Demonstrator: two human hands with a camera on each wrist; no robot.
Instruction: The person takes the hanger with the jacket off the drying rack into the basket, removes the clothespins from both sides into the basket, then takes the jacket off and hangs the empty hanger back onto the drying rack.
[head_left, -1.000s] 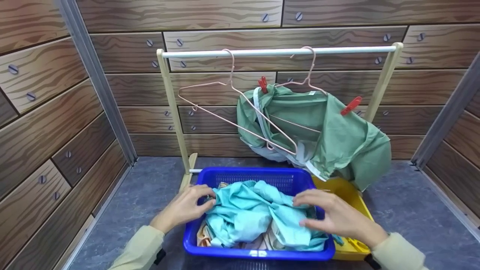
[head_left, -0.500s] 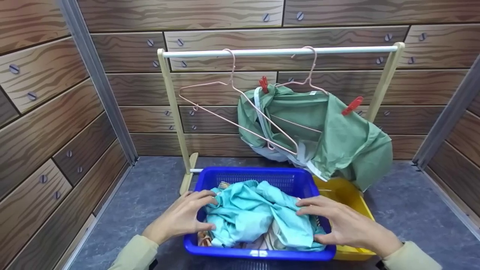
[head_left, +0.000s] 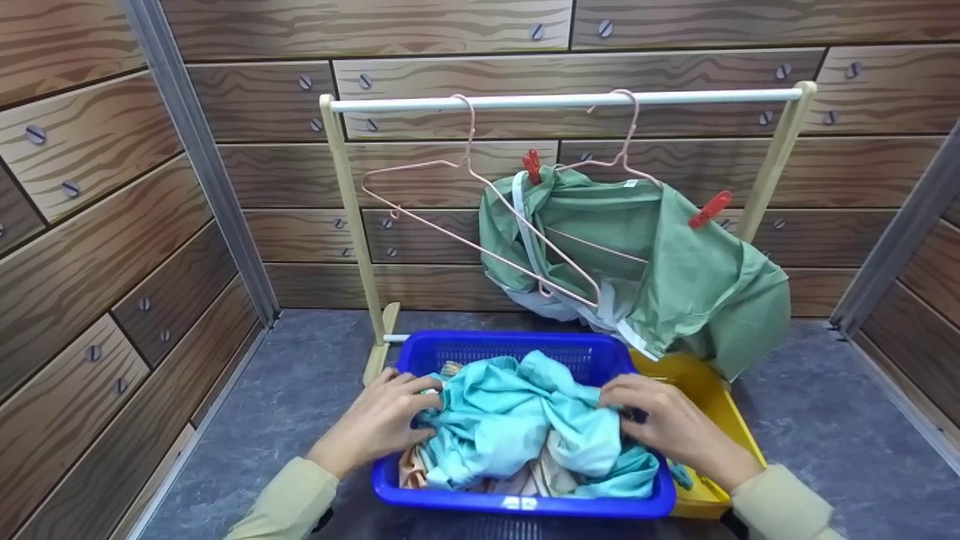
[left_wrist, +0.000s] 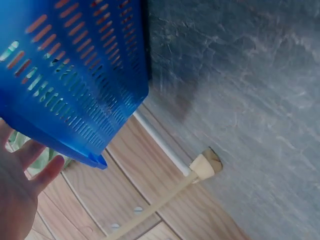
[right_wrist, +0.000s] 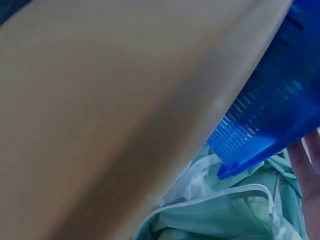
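Crumpled turquoise cloth (head_left: 495, 427) lies bunched on top of other fabric in a blue plastic basket (head_left: 517, 504). At its left side my left hand (head_left: 382, 420) holds the cloth's edge between curled fingers and thumb. My right hand (head_left: 667, 420) pinches the cloth's right side, where a fold is drawn up. In the left wrist view, the fingers of the left hand (left_wrist: 22, 175) reach over the rim beside the basket's slotted wall. A sleeve or forearm blocks much of the right wrist view. Peach and off-white fabric (head_left: 551, 457) shows beneath the turquoise cloth.
Behind the basket stands a clothes rack with a white rail (head_left: 555, 100). A bare pink hanger (head_left: 472, 225) hangs beside a green garment (head_left: 697, 292) on another hanger, with red clothespins (head_left: 710, 209) on it. A yellow bin (head_left: 705, 397) sits right of the basket.
Both hands have closed in on the turquoise cloth, after spreading wider half a second ago. The right hand has moved inward and drawn up the cloth's right side, leaving a fold below it.
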